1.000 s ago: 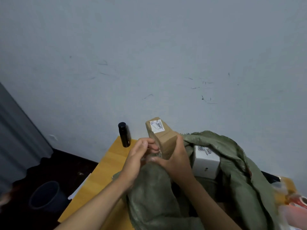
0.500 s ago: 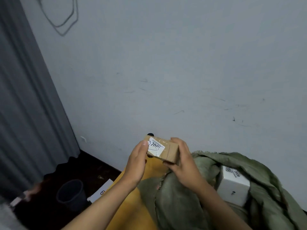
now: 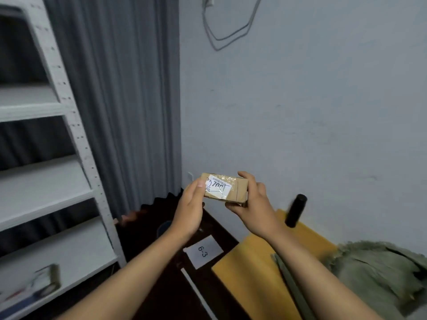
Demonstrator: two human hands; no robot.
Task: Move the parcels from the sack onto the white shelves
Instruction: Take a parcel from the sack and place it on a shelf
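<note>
Parcel (image 3: 223,187): small brown box, white label up, held in the air between both hands, above the floor, between the shelves and the desk.
Left hand (image 3: 190,210): grips the parcel's left end, thumb on the top edge, fingers curled beneath.
Right hand (image 3: 254,209): grips the parcel's right end, fingers wrapped over the far side.
Shelves (image 3: 46,195): white, at left, well apart from the parcel; a blurred box (image 3: 44,281) lies on the lowest visible shelf.
Sack (image 3: 379,276): green, on the desk at lower right.
Desk (image 3: 251,273): yellow top; a black bottle (image 3: 295,210) stands at its far corner.
Floor: a paper (image 3: 203,251) marked "6-3" lies there.
</note>
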